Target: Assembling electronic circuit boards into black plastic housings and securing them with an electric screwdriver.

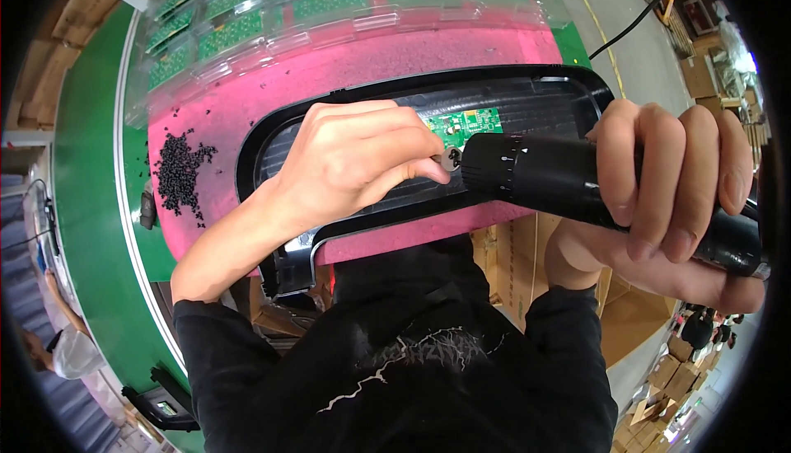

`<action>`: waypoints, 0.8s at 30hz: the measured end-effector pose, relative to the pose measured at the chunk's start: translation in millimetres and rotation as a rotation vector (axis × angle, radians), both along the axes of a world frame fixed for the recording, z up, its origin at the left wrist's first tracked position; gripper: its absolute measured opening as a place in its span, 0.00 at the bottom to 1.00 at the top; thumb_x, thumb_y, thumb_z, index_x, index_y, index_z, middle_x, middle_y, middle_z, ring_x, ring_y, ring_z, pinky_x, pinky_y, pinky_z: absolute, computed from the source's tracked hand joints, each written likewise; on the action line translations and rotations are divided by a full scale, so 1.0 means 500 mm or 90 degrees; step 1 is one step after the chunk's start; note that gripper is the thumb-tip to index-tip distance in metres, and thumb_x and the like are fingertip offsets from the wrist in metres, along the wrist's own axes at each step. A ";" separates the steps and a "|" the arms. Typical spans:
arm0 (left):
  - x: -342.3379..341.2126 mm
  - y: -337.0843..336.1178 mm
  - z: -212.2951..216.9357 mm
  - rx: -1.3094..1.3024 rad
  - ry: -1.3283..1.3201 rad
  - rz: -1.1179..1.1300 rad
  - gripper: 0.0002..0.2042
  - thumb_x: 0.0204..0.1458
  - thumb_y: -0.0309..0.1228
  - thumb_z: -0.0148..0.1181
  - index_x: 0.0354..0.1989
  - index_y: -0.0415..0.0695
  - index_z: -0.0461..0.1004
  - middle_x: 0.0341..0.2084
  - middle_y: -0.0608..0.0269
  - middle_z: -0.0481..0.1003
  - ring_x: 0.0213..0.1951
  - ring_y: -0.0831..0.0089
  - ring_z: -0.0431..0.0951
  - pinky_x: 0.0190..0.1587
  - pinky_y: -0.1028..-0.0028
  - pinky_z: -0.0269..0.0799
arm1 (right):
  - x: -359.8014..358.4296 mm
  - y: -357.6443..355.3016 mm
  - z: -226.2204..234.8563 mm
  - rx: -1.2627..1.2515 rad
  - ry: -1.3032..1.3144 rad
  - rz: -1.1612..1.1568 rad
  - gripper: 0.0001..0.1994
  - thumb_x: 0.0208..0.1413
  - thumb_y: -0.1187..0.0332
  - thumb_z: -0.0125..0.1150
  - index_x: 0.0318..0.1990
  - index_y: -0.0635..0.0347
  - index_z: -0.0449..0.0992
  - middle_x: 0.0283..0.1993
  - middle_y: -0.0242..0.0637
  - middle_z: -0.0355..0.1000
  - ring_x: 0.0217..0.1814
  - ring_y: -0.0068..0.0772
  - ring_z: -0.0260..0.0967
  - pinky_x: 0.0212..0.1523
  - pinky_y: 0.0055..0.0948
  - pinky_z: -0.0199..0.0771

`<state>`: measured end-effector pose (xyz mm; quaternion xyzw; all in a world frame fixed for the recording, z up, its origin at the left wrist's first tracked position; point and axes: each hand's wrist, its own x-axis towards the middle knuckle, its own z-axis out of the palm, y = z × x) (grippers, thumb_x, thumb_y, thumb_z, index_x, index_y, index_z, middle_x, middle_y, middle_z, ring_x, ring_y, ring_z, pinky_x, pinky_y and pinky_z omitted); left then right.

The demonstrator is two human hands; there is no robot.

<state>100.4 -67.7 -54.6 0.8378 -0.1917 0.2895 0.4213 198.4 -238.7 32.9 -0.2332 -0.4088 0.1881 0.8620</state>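
A black electric screwdriver (544, 173) lies sideways in my right hand (671, 181), its fingers wrapped round the body and its nose pointing left. My left hand (354, 152) is closed in a pinch at that nose. Between thumb and fingers shows a small grey round piece (451, 159) with dark specks, too small to make out fully. Beneath both hands rests a black plastic housing (560, 107), hollow side up. A green circuit board (474, 123) sits inside it, partly hidden by the left hand and the screwdriver.
A pink mat (222, 94) covers part of the green table (86, 230). Loose black screws (181, 168) lie heaped on its left. Clear plastic trays (346, 8) of circuit boards stand along the back. Cardboard boxes (667, 370) are on the floor at right; another person (74, 350) is at far left.
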 end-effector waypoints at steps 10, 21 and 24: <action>0.000 0.002 0.003 0.042 0.033 -0.030 0.10 0.44 0.33 0.67 0.26 0.41 0.73 0.20 0.63 0.72 0.22 0.65 0.75 0.22 0.70 0.69 | 0.023 -0.044 -0.014 0.002 -0.032 -0.053 0.29 0.31 0.43 0.68 0.34 0.54 0.66 0.19 0.24 0.67 0.15 0.18 0.65 0.19 0.17 0.64; -0.005 0.003 -0.005 0.087 0.197 0.029 0.08 0.46 0.29 0.66 0.29 0.39 0.74 0.23 0.59 0.75 0.24 0.62 0.76 0.26 0.71 0.71 | 0.039 -0.055 -0.026 -0.042 -0.145 -0.101 0.35 0.32 0.37 0.72 0.39 0.55 0.67 0.26 0.24 0.68 0.22 0.18 0.66 0.28 0.20 0.64; 0.000 0.001 0.002 0.156 0.265 -0.001 0.09 0.48 0.31 0.63 0.26 0.38 0.73 0.34 0.63 0.76 0.33 0.63 0.76 0.31 0.68 0.73 | 0.123 -0.052 -0.046 -0.148 -0.280 0.040 0.48 0.29 0.22 0.60 0.45 0.58 0.68 0.27 0.25 0.65 0.22 0.18 0.60 0.27 0.23 0.59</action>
